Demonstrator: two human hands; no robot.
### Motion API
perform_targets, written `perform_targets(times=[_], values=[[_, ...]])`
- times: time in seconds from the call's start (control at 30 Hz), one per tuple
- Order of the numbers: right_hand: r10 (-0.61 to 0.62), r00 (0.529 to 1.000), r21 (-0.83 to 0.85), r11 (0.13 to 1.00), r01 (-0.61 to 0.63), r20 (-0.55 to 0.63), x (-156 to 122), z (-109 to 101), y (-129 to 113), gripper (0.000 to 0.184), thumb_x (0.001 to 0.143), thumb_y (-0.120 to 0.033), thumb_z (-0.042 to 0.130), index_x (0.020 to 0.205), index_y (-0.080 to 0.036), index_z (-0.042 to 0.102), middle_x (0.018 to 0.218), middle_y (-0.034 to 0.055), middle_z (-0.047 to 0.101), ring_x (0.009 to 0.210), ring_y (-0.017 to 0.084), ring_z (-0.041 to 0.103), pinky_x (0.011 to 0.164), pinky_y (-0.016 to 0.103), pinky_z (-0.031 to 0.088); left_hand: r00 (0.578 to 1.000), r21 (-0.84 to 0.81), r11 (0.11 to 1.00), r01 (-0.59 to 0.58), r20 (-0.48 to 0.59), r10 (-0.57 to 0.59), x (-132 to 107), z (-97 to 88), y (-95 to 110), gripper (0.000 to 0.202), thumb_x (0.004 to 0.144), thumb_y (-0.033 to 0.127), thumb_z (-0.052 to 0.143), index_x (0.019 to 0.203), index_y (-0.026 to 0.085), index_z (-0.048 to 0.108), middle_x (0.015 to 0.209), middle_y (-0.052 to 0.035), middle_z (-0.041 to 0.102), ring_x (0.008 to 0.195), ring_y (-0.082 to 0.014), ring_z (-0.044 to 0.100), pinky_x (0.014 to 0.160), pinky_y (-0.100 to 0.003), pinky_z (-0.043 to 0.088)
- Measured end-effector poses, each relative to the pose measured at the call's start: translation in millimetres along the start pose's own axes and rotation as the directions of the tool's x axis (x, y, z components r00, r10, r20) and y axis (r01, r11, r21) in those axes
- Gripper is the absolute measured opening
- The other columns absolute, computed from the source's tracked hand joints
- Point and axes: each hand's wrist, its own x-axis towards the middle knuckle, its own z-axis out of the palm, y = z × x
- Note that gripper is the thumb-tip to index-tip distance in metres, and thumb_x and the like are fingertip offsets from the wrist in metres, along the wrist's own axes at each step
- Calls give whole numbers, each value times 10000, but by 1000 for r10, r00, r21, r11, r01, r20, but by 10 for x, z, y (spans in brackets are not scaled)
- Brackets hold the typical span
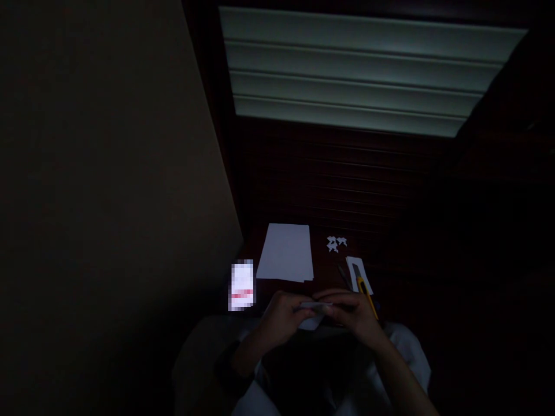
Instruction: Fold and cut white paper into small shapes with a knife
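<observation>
At the near edge of the dark surface (324, 271), the left hand (285, 316) and right hand (353, 312) pinch a small white paper (315, 304), apparently folded, though dimness obscures it.

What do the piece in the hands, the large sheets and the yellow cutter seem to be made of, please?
Held piece: probably matt paper, showing a thin white edge.
Large sheets: apparently matt paper, judging by crisp corners, no glare.
Yellow cutter: probably plastic, from its even colour; grey blade likely metal, finish lost in dimness.
</observation>
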Motion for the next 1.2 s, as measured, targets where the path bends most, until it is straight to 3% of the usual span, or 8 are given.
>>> perform_targets(times=[0.23,0.37,0.5,0.6,0.73,0.87,1.1,1.2], values=[[-5,998,1,1000,5,-60,6,16,-43,139,756,-355,686,763,-233,752,941,67,722,887,234,658,788,359,521,994,-95,990,106,10,-105,-1,39,-50,197,769,311,631,796,143,732,654,-6,678,586,-139,574,518,-199,381],[62,988,36,998,-58,-140,15,61,-26,158,722,-374,710,710,-219,742,869,57,732,835,230,662,757,337,517,986,-212,963,165,29,-162,3,80,-96,230,746,323,655,833,122,724,724,-35,704,631,-168,610,546,-224,432],[166,927,121,984,-132,-338,67,60,86,181,687,-376,742,671,-196,727,743,35,726,710,204,650,669,296,499,989,-319,936,149,47,-141,11,111,-142,267,709,325,701,897,136,717,891,-62,726,796,-225,653,681,-276,492],[218,876,199,969,-144,-431,114,10,184,213,683,-397,743,705,-185,730,714,34,719,696,207,640,654,295,487,989,-332,932,146,10,-151,12,115,-176,239,720,342,694,843,138,715,872,-63,729,809,-226,658,693,-273,494],[290,902,240,946,-219,-320,84,-37,280,293,671,-449,741,785,-179,744,779,55,728,759,231,647,702,317,487,978,-340,923,179,-40,-204,24,110,-229,277,743,401,664,776,128,701,803,-68,727,766,-218,662,646,-262,490],[345,918,271,919,-287,-197,-10,0,348,338,666,-496,730,742,-166,745,746,59,727,715,230,650,680,317,488,968,-390,894,223,-23,-252,45,121,-288,315,726,428,677,774,117,693,799,-82,727,764,-227,668,654,-275,493],[304,916,255,937,-239,-260,-51,81,396,295,712,-456,708,671,-164,727,683,44,710,667,213,634,626,292,475,976,-407,890,207,19,-218,45,136,-321,312,748,415,658,784,107,691,814,-89,719,775,-224,658,665,-273,480],[274,919,237,949,-210,-284,-43,66,356,274,723,-440,704,761,-170,738,738,50,718,710,220,639,652,299,487,981,-354,917,182,5,-193,15,129,-279,295,760,409,641,768,117,680,781,-63,704,732,-196,634,623,-246,456]])
